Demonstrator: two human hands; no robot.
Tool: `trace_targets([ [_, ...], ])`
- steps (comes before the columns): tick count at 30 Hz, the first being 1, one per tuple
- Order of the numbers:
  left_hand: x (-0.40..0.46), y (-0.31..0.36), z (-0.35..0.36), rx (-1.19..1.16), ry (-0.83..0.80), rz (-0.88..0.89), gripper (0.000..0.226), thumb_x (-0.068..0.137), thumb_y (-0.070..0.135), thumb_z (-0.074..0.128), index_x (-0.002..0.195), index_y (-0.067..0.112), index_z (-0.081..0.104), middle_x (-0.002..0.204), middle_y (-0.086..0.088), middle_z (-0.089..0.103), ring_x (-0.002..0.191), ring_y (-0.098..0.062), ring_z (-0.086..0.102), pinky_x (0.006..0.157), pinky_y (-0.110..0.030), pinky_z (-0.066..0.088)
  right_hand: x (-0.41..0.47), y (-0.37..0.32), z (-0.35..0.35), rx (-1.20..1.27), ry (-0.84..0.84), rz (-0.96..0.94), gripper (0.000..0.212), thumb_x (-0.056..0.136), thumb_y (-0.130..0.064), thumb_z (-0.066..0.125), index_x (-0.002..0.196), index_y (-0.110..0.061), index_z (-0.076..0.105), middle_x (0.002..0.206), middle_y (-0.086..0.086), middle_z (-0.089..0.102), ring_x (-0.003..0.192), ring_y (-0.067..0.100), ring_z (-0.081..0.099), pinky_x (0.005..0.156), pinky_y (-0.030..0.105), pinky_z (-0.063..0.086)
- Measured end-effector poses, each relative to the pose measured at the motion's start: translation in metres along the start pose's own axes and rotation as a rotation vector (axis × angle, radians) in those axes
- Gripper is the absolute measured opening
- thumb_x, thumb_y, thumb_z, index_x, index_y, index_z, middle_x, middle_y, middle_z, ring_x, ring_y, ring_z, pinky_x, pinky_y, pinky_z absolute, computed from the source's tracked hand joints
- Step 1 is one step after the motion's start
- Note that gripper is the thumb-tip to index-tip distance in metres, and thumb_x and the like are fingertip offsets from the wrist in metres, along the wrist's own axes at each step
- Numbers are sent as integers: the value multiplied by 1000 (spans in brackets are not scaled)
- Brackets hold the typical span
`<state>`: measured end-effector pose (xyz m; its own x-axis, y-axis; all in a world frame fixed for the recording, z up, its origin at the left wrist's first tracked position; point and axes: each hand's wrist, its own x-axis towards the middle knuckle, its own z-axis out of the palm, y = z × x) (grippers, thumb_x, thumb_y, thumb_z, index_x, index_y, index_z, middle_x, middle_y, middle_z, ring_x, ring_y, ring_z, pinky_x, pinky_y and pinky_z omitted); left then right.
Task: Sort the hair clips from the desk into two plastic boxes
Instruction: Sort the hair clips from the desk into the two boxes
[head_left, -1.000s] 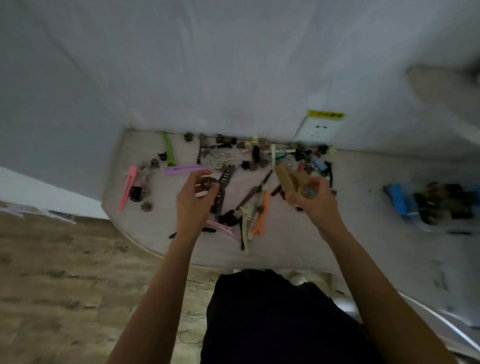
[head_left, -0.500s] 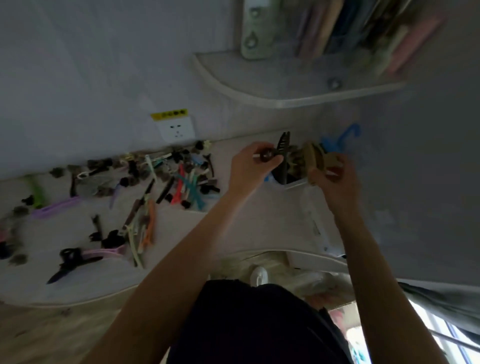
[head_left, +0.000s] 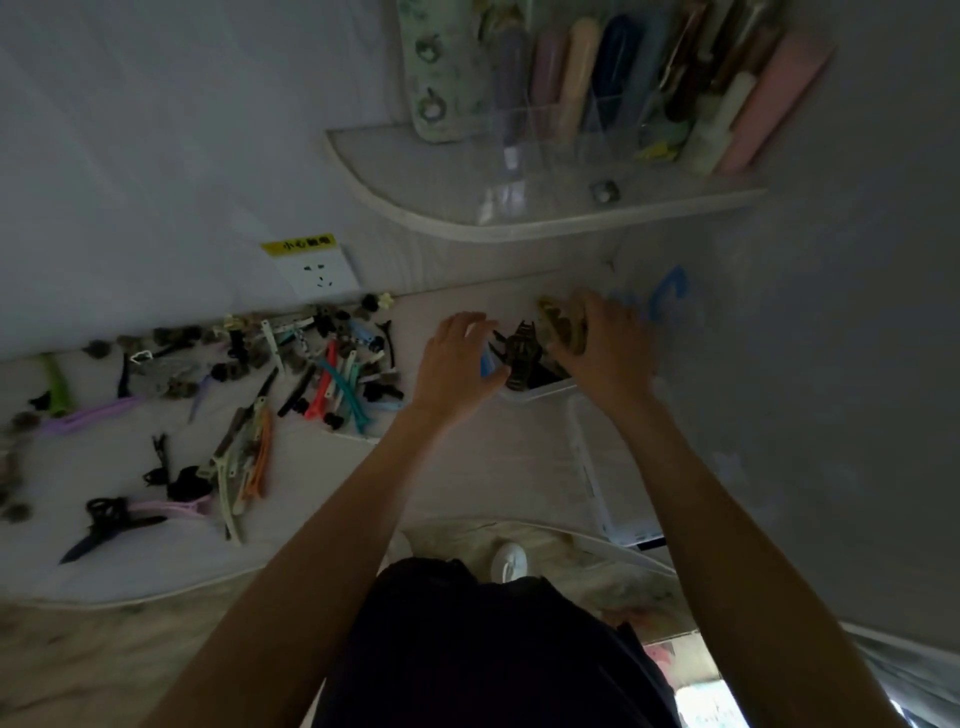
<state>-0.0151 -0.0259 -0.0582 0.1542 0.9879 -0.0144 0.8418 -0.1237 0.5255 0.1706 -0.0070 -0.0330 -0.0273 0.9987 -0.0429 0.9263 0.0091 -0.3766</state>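
- Left hand has let go: fingers spread, dark brown claw clip now just right of it, in the clear plastic box.
- Right hand still grips tan claw clips over that box; drop comes next, probably.
- Loose coloured clips left on the desk.

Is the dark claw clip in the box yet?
Yes. The dark clip sits inside the box, above its white rim. The left hand beside it has straight fingers, not holding it.

Yellow label above the wall socket reads "小心触电"
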Motion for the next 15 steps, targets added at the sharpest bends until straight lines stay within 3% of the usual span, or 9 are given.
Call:
trace_targets([
  [3,-3,-6,2,-22,-7,1,59,82,34,64,135,17,44,142,-6,42,133,-24,34,107,-37,31,-2,-5,13,-142,-180,38,67,82,-50,59,136,-17,38,146,17,33,133,37,28,108,49,23],
  [7,-1,-9,1,-23,47,35,59,81,33,66,134,18,44,138,-8,46,130,-26,37,107,-40,32,-7,-8,18,-13,54,-119,40,85,-29,59,121,-10,55,130,15,51,122,38,41,99,47,34],
  [9,0,-12,3,-19,57,23,62,79,33,68,134,15,45,138,-8,47,131,-27,38,109,-41,32,-9,-14,22,-26,-5,-209,33,86,-27,58,115,-12,59,122,11,58,120,33,43,96,44,34],
  [12,0,-17,5,-71,45,-18,69,78,35,69,137,12,42,144,-7,42,136,-25,33,114,-38,25,-7,-30,31,-48,-167,-267,35,90,-26,51,123,-18,57,124,10,59,125,26,41,101,40,25],
  [15,-2,-21,4,-99,9,-31,69,81,35,66,140,13,37,151,-5,32,140,-21,27,115,-34,20,-2,-38,31,-67,-147,-256,32,90,-22,43,115,-17,63,109,8,65,111,27,51,92,37,31],
])
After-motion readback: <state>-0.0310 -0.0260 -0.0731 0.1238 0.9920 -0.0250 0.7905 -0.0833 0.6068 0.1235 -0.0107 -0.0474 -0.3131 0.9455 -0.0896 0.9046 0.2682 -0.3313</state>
